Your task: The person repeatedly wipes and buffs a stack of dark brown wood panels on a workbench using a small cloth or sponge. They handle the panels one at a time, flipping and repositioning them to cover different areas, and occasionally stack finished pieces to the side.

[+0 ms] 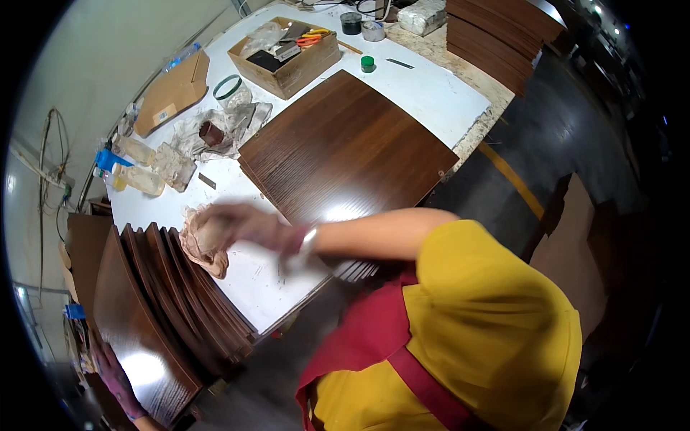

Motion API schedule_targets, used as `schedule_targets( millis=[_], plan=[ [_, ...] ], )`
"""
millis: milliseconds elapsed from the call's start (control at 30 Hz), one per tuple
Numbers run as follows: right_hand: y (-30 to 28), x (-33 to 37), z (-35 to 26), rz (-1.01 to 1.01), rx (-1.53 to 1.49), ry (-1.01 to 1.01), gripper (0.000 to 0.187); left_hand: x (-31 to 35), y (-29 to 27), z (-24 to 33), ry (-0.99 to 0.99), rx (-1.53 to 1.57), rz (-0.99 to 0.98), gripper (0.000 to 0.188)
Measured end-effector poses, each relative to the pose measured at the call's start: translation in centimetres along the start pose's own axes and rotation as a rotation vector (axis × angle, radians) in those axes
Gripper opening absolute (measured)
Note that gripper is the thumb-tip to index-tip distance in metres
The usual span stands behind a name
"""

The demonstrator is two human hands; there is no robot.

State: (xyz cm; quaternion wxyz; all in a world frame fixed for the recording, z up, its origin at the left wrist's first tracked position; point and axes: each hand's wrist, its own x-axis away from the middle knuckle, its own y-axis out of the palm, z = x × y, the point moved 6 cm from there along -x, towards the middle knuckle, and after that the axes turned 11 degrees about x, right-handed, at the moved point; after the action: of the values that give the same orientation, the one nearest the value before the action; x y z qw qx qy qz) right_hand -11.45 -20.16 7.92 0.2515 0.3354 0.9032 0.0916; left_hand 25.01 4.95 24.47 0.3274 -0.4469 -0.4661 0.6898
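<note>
My right hand (248, 226), blurred by motion and in what looks like a thin purple glove, is closed on a crumpled pale pink cloth (217, 267). It is above the white tabletop, beside the top edges of several curved dark brown wood panels (188, 291) standing on edge in a row. My left hand (117, 377), also purple, lies with fingers stretched along the outer left side of the nearest glossy panel (133, 327). Beyond my right forearm, more flat brown panels (348, 147) lie stacked on the table, wood grain showing on the top one.
On the white table (453, 108) stand a cardboard box (287, 75) of tools with orange scissors, a green-capped jar (367, 65), plastic bottles (140, 178), and a brown cup (210, 133) on a stained rag. Another tall panel stack (499, 36) rises at the far right, beside dark floor with a yellow line.
</note>
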Motion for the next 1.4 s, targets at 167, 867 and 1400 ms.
schedule_targets(
  millis=[167, 867, 1400],
  plan=[
    [-20.9, 10.4, -13.8, 0.409, 1.077, -0.277, 0.027, -5.1, 8.8, 30.8, 0.382, 0.214, -0.405, 0.042],
    [-40.6, 29.3, -21.0, 0.981, 0.119, 0.036, 0.046, -5.6, 29.4, 63.7, 0.795, 0.753, -0.119, 0.045],
    [-22.2, -5.9, -4.3, 0.139, 0.984, 0.350, 0.033, -5.2, 36.1, 45.9, 0.613, 0.369, -0.123, 0.057]
  ],
)
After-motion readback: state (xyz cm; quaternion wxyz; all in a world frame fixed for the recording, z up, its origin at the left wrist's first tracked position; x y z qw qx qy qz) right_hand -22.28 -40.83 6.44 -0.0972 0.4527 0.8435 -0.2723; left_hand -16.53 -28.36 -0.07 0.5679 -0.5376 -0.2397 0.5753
